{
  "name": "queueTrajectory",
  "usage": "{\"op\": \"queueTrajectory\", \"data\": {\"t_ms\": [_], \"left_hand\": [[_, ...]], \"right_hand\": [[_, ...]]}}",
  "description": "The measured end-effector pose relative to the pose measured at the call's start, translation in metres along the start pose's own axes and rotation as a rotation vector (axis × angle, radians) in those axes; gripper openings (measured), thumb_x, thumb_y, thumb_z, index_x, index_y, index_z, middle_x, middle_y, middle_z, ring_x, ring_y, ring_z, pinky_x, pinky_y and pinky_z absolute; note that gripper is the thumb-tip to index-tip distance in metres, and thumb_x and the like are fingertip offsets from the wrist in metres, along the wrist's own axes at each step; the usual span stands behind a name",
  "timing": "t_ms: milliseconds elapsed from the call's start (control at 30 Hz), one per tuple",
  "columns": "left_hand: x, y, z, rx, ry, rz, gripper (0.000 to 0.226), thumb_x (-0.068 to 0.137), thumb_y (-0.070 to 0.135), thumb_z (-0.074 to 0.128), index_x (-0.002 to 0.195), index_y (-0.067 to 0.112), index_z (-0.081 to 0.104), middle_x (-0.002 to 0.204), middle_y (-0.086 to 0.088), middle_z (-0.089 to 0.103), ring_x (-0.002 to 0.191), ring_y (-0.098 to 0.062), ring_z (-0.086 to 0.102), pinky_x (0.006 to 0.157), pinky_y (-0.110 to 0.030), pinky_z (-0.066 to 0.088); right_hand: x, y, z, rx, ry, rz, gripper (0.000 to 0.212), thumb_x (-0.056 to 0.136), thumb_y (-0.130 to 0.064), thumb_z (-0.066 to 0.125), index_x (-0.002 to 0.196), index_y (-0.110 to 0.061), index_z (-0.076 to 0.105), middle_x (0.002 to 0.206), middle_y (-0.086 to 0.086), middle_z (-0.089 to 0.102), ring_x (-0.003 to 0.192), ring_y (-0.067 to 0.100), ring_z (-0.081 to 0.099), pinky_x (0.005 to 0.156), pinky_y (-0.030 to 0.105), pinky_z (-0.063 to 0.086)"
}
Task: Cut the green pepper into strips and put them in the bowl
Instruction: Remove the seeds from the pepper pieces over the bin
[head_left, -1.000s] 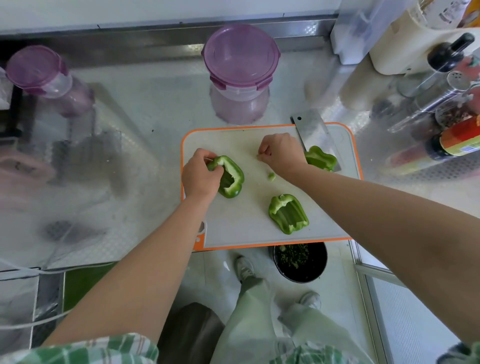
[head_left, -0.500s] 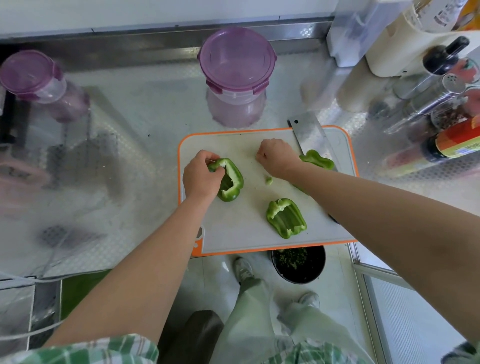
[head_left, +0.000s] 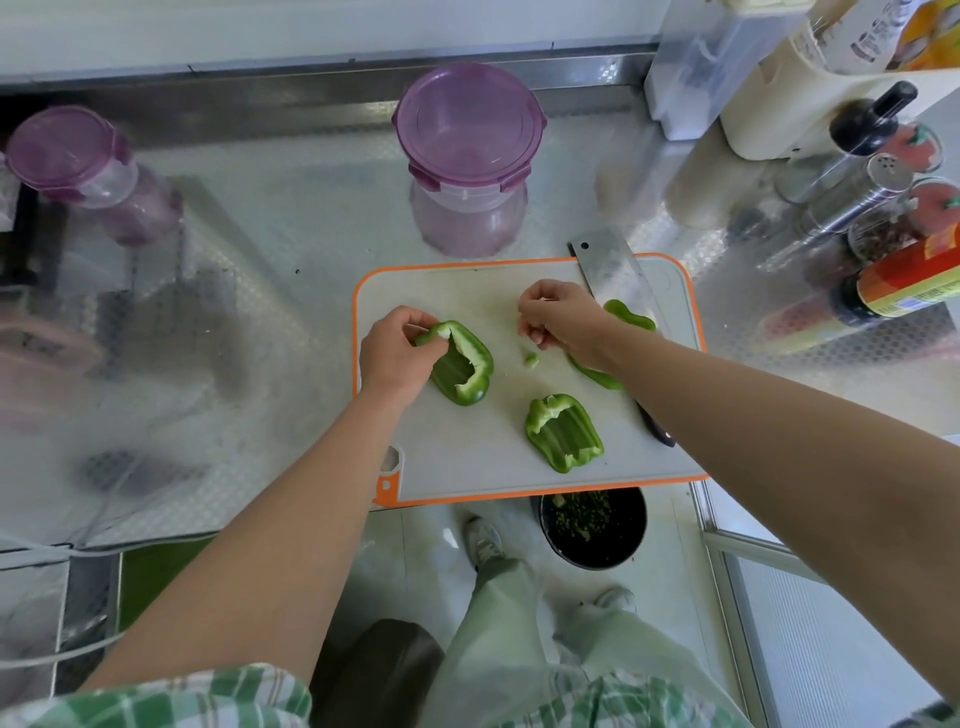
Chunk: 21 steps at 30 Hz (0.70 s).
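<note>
A purple-lidded container (head_left: 67, 150) stands far left, another (head_left: 467, 124) behind the orange-rimmed cutting board (head_left: 457, 457). On the board, the left hand (head_left: 395, 353) pinches the upper edge of one green pepper piece (head_left: 462, 369). The right hand (head_left: 561, 317) is curled; whether it holds anything I cannot tell. A second piece (head_left: 563, 434) lies nearer, and a third (head_left: 628, 314) rests against the cleaver (head_left: 608, 265). The black bowl (head_left: 592, 530) sits below the board's near edge.

I see a shiny metal counter (head_left: 291, 270), orange-rimmed cutting board (head_left: 467, 291) at its near edge, one purple-lidded tub (head_left: 467, 156) just behind, another (head_left: 78, 156) far left, bottles (head_left: 904, 283) crowded right.
</note>
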<state>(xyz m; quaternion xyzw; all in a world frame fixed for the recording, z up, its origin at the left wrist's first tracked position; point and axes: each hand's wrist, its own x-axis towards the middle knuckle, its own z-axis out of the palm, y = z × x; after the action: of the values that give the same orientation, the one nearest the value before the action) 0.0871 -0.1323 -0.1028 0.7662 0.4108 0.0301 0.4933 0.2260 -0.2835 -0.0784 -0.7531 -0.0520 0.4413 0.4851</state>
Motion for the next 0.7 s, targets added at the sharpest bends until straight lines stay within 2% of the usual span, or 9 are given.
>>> {"op": "queueTrajectory", "data": {"t_ms": [67,133,200,267,367,467,567,633,700], "left_hand": [[-0.004,0.000,0.000,-0.009,-0.021,-0.003,0.016,0.076,0.013,0.073,0.086,0.022,0.065,0.079,0.004,0.064,0.077,-0.019,0.061,0.078,-0.037,0.052],[-0.006,-0.001,0.000,-0.005,-0.031,-0.011,0.017,0.076,0.012,0.073,0.084,0.024,0.064,0.076,0.006,0.063,0.075,-0.018,0.060,0.078,-0.037,0.052],[-0.010,-0.003,-0.001,0.002,-0.037,-0.029,0.016,0.077,0.012,0.072,0.084,0.024,0.065,0.074,0.008,0.062,0.073,-0.017,0.058,0.076,-0.034,0.051],[-0.013,-0.006,-0.002,-0.003,-0.031,-0.037,0.016,0.077,0.012,0.071,0.084,0.024,0.065,0.074,0.008,0.063,0.073,-0.016,0.058,0.075,-0.032,0.050],[-0.018,-0.008,-0.004,0.012,-0.028,-0.043,0.015,0.078,0.012,0.071,0.086,0.023,0.066,0.075,0.008,0.062,0.072,-0.013,0.057,0.072,-0.028,0.049],[-0.022,-0.011,-0.005,0.022,-0.031,-0.037,0.016,0.077,0.012,0.071,0.087,0.023,0.066,0.076,0.008,0.062,0.074,-0.014,0.058,0.073,-0.030,0.050],[-0.026,-0.013,-0.004,0.033,-0.027,-0.047,0.016,0.078,0.012,0.072,0.089,0.022,0.067,0.077,0.008,0.062,0.075,-0.014,0.057,0.076,-0.033,0.051],[-0.026,-0.012,-0.005,0.053,-0.017,-0.044,0.016,0.078,0.012,0.072,0.089,0.022,0.066,0.077,0.009,0.061,0.077,-0.016,0.059,0.078,-0.035,0.052],[-0.027,-0.011,-0.006,0.101,-0.013,-0.024,0.018,0.078,0.011,0.071,0.091,0.022,0.065,0.083,0.006,0.063,0.086,-0.020,0.062,0.080,-0.034,0.052]], "right_hand": [[-0.003,-0.001,-0.002,-0.109,-0.029,0.000,0.026,0.083,0.002,0.039,0.069,-0.008,0.059,0.060,0.005,0.049,0.049,0.013,0.037,0.046,0.022,0.030],[-0.007,-0.001,-0.002,-0.251,-0.090,-0.007,0.025,0.083,-0.004,0.044,0.065,-0.005,0.061,0.058,0.004,0.043,0.050,0.014,0.034,0.047,0.023,0.027],[-0.010,0.001,0.002,-0.496,-0.115,-0.075,0.024,0.084,-0.016,0.053,0.066,-0.007,0.066,0.059,0.002,0.053,0.051,0.011,0.044,0.049,0.024,0.035],[-0.011,0.006,0.009,-0.742,-0.122,-0.187,0.016,0.080,-0.022,0.066,0.072,-0.009,0.070,0.070,-0.003,0.064,0.064,0.008,0.055,0.058,0.025,0.046],[-0.010,0.015,0.017,-0.976,-0.105,-0.306,0.013,0.077,-0.024,0.075,0.076,-0.012,0.069,0.080,-0.006,0.065,0.078,0.011,0.060,0.068,0.024,0.045],[-0.007,0.021,0.020,-1.030,-0.042,-0.306,0.013,0.078,-0.025,0.076,0.078,-0.014,0.069,0.090,0.001,0.069,0.085,0.019,0.064,0.077,0.033,0.052],[-0.007,0.022,0.023,-1.051,-0.033,-0.308,0.011,0.078,-0.022,0.075,0.079,-0.013,0.069,0.092,0.003,0.071,0.086,0.022,0.065,0.077,0.034,0.053],[-0.006,0.020,0.024,-1.065,-0.036,-0.300,0.016,0.079,-0.020,0.074,0.069,-0.016,0.062,0.093,0.004,0.072,0.086,0.023,0.066,0.077,0.035,0.055],[-0.005,0.019,0.026,-1.103,-0.056,-0.306,0.031,0.081,-0.017,0.069,0.058,-0.019,0.049,0.094,0.004,0.072,0.087,0.024,0.066,0.076,0.034,0.055]]}}
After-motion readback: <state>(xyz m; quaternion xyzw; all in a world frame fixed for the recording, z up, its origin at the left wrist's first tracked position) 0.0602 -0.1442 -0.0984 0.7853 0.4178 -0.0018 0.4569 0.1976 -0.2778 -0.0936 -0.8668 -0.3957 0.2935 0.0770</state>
